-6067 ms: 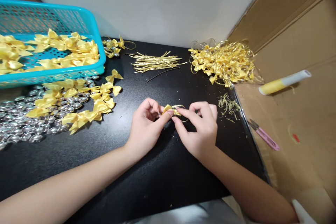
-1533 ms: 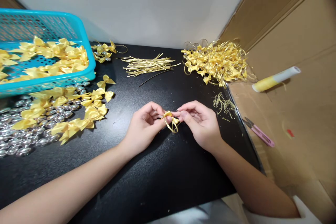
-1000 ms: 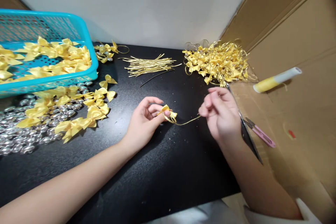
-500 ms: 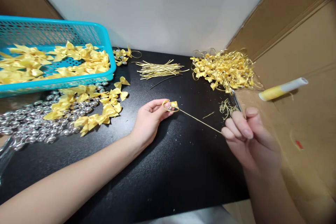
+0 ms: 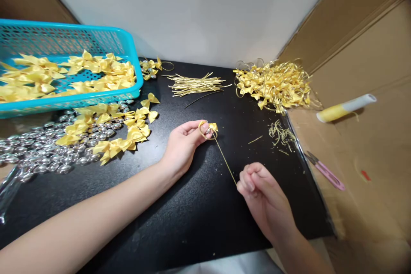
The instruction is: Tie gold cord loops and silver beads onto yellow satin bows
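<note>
Between the thumb and fingers of my left hand (image 5: 184, 145) is a small yellow ribbon bow (image 5: 213, 127) with a silver bead (image 5: 208, 131) at its middle. A thin gold cord loop (image 5: 203, 135) stands out from the bow. From there a gold cord (image 5: 226, 160) runs taut, down and to the right. My right hand (image 5: 265, 197) is closed around the cord's other end, lower than my left hand and over the black table. The fingers hide that end.
A blue basket (image 5: 136, 64) of yellow bows stands at left, with silver beads (image 5: 48, 145) and loose bows (image 5: 135, 135) before it. Cut gold cords (image 5: 195, 84) lie centrally; finished looped bows (image 5: 272, 83), cord scraps (image 5: 281, 133), pink-handled snips (image 5: 327, 174) and a yellow thread roll (image 5: 345, 108) lie at right.
My right hand has moved left and down toward me, swinging the taut cord to a steeper slant. The snips now show. My left hand stays nearly in place.
</note>
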Available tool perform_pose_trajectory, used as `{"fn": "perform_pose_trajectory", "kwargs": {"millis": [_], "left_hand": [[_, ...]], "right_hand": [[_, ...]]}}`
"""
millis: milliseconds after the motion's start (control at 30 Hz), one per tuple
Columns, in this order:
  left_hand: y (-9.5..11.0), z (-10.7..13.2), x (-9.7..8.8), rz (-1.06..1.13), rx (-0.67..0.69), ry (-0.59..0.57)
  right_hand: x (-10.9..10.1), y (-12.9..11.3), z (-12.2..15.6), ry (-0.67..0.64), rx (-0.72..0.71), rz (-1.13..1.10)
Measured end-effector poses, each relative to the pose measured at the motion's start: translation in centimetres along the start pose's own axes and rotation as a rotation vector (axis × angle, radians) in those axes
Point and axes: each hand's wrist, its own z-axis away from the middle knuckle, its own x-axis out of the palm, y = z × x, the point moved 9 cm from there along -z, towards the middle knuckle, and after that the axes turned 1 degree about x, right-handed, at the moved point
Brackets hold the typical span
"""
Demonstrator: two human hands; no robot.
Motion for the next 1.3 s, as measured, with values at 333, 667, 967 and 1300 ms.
{"fn": "perform_pose_trajectory", "kwargs": {"millis": [333, 667, 967, 1300], "left_hand": [[0.1, -0.2, -0.3, -0.004, -0.006, 0.019], [0.2, -0.1, -0.1, -0.017, -0.014, 0.02], [0.4, 0.7, 1.3, -0.224, 0.065, -0.205], [2.9, 4.2, 3.8, -0.535, 0.45, -0.445]], "right_hand": [[-2.8, -1.8, 0.7, 0.094, -0.046, 0.02], [-3.2, -2.1, 0.6, 0.098, -0.037, 0.03], [-3.0, -3.5, -0.3, 0.095, -0.157, 0.136], [2.4, -4.4, -2.4, -0.057, -0.309, 0.664]]}}
